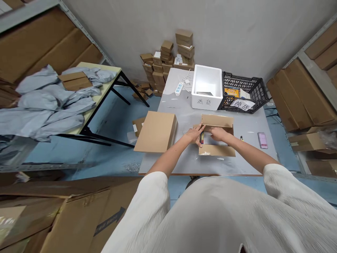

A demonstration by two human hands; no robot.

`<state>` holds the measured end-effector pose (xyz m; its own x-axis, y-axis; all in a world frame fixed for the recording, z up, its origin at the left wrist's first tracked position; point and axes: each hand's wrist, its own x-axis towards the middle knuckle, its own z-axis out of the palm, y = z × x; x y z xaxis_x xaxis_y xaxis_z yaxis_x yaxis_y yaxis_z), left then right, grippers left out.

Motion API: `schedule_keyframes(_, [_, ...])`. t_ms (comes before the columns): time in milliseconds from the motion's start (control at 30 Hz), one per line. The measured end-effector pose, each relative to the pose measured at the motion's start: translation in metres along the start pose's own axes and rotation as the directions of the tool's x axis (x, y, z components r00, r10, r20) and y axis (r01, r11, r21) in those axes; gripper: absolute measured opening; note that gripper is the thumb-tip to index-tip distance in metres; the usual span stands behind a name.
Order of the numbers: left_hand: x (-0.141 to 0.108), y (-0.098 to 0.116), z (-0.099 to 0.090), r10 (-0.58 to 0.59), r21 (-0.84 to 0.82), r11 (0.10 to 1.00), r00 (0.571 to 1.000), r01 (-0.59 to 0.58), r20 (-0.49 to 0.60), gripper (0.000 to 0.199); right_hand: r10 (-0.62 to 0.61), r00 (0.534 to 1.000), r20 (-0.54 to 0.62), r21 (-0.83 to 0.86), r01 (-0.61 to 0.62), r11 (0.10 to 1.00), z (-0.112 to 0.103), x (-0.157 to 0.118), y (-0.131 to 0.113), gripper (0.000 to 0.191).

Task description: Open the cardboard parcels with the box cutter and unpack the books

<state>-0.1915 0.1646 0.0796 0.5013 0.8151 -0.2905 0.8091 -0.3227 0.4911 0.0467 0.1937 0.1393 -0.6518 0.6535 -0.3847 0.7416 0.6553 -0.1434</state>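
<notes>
An open cardboard box (pixel 217 150) with raised flaps stands on the grey table in front of me. My left hand (pixel 195 135) lies across its left end, fingers and thumb spread apart and touching the box. Beside that hand, a dark, multicoloured item (pixel 202 137) shows inside. My right hand (pixel 219 134) reaches into the box with its fingers curled; what they hold, if anything, is hidden. Something white (pixel 214 142) lies below it in the box. A larger closed cardboard box (pixel 157 132) sits to the left of my left hand.
Behind the open box stand a white foam bin (pixel 206 102) and a black plastic crate (pixel 250 86) with small packages. A phone (pixel 262 140) and a power strip (pixel 179 89) lie on the table (pixel 181 165). Grey parcels (pixel 39 100) cover a side table; stacked boxes (pixel 158 78) line the wall.
</notes>
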Motion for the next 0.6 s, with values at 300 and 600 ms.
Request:
schedule_keyframes(300, [-0.012,0.009,-0.009,-0.024,0.051,0.999,0.994,0.019,0.103,0.175,0.001,0.97,0.242,-0.136,0.032,0.99,0.063,0.06,-0.007,0.054])
schedule_keyframes(600, [-0.019,0.01,-0.008,-0.031,0.048,0.999,0.993,0.025,0.118,0.18,-0.147,0.968,0.202,-0.214,0.19,0.958,0.115,0.083,-0.007,0.047])
